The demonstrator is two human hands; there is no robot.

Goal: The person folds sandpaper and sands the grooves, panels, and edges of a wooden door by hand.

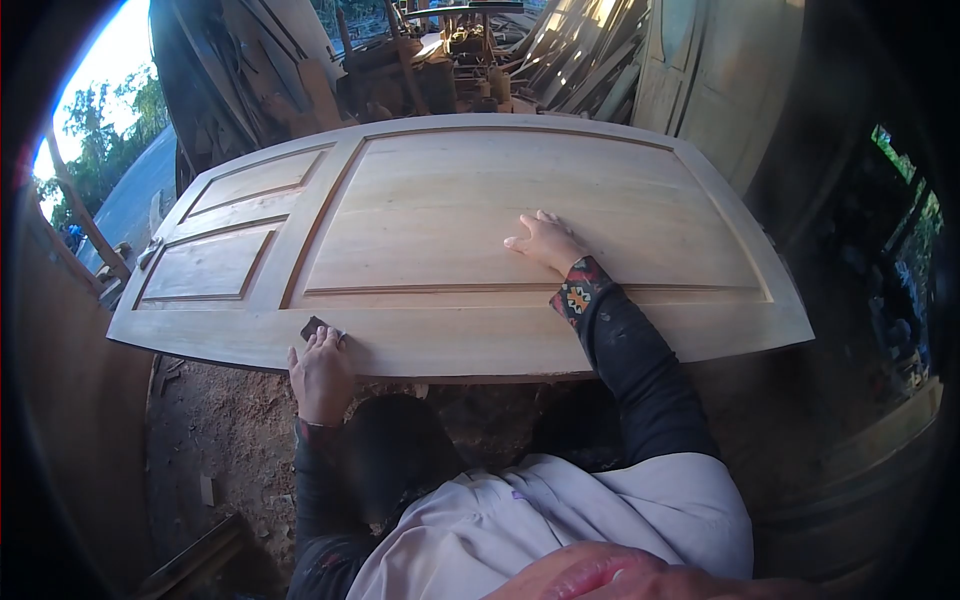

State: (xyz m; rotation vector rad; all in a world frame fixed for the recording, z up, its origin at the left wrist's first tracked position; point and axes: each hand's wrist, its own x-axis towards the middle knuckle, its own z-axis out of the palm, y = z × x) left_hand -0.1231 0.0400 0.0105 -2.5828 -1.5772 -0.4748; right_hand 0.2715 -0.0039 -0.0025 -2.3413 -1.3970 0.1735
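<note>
A pale wooden door (450, 345) with recessed panels lies flat in front of me. Near its front edge, left of the middle, my left hand (323, 375) is closed on a small dark piece of sandpaper (313, 326). The sandpaper rests against the flat frame, below the corner of the large panel; the fingers cover part of it. My right hand (545, 243) lies on the large panel (450, 210), fingers spread and holding nothing. Two smaller panels, the upper (255, 182) and the lower (205, 266), are at the door's left end.
Wooden boards (590, 60) lean at the back, beside a cluttered pile of timber. Another panelled door (725, 80) stands upright at the back right. Shavings and dust cover the ground (225, 420) below the front edge. A light-coloured bundle (150, 252) sits at the door's left end.
</note>
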